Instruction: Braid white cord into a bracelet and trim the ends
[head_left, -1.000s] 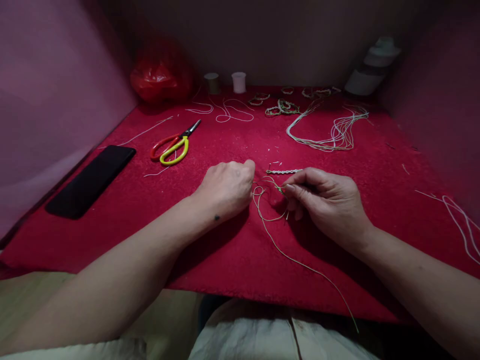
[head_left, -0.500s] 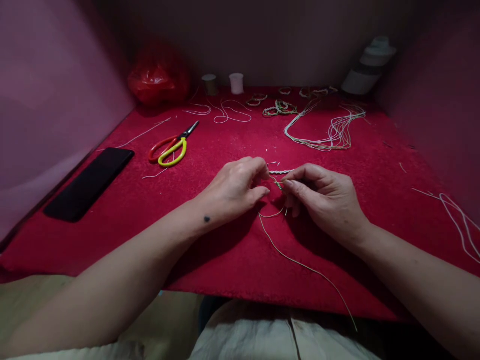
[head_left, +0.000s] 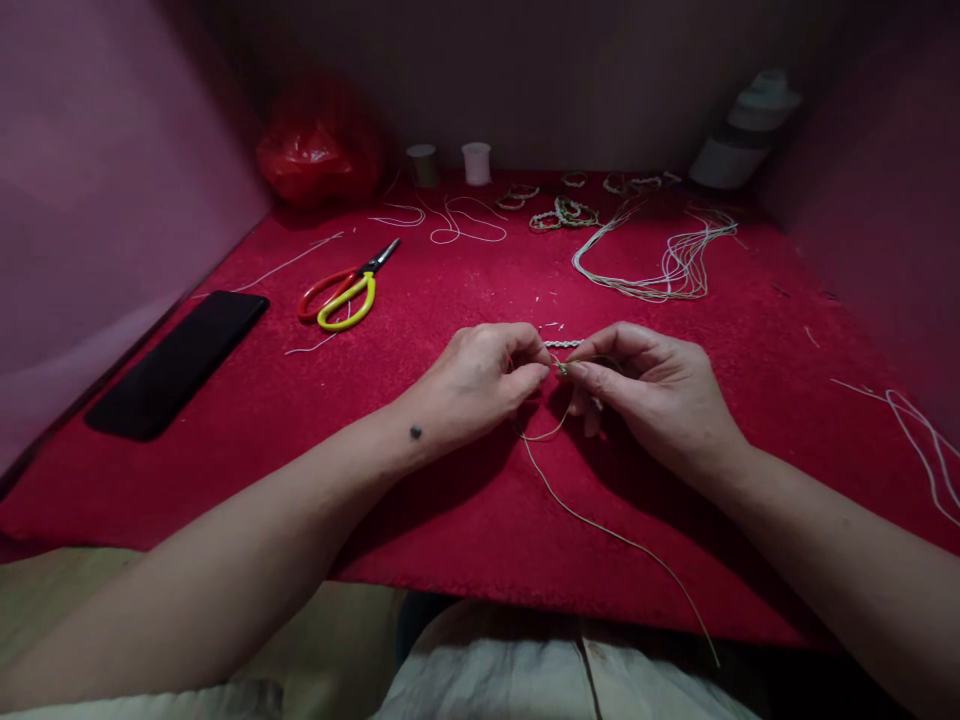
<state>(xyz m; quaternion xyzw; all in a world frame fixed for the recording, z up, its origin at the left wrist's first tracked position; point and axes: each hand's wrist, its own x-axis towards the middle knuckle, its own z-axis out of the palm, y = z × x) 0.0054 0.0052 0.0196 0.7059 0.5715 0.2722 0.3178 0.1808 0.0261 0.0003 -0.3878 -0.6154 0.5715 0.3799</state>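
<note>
Thumb and forefinger of my right hand (head_left: 649, 390) pinch a small green braided cord (head_left: 562, 369). Close by on its left, my left hand (head_left: 499, 370) has its thumb and forefinger together at a thin strand by the green knots; the exact grip is partly hidden by the fingers. A white braided cord (head_left: 562, 344) lies just beyond my fingertips. From below my hands a long tan cord (head_left: 592, 522) loops out and trails over the red table toward its front edge.
On the red table (head_left: 420, 290) lie scissors (head_left: 349, 295) and a black phone (head_left: 180, 365) at left. Behind stand a red plastic bag (head_left: 319, 160), two thread spools (head_left: 476, 165) and a bottle (head_left: 739, 140). Finished braids (head_left: 566, 213) and a cord bundle (head_left: 652, 295) lie at the back; loose cord (head_left: 926, 435) at right.
My left thumb and forefinger have closed together and moved right, up to the green braid. The braid has turned slightly in my right fingers.
</note>
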